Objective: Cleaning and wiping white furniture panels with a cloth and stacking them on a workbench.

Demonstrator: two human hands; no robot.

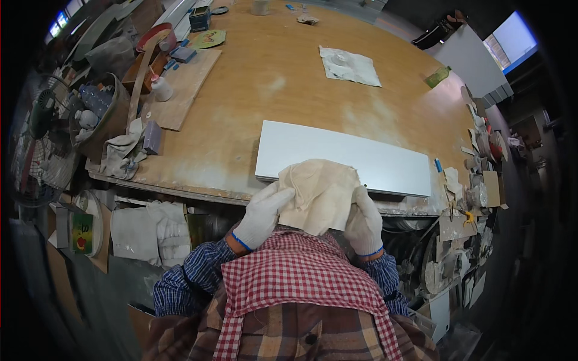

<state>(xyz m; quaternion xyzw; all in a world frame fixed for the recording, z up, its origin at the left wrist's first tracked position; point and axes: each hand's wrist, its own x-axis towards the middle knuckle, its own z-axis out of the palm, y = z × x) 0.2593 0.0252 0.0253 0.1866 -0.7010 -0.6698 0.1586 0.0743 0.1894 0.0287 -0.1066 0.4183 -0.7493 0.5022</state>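
Observation:
Between my two gloved hands hangs a cream-coloured cloth [319, 195], creased and held up in front of my checked apron. My left hand [263, 213], in a white knit glove, grips its left edge. At its right edge, my right hand [365, 222] in a matching glove pinches the cloth; the thumb is partly hidden. Just beyond lies a long white panel [343, 153] with a smooth top, near the table's front edge. The top of the cloth covers part of the panel's near edge in this view.
The wooden table [253, 90] stretches far ahead. Another cloth [350, 66] lies on it with a small object on top. At left are a white squeeze bottle [161, 88], a purple block [152, 138], a rag [122, 150] and a fan [42, 138]. A person [442, 29] is at the far right.

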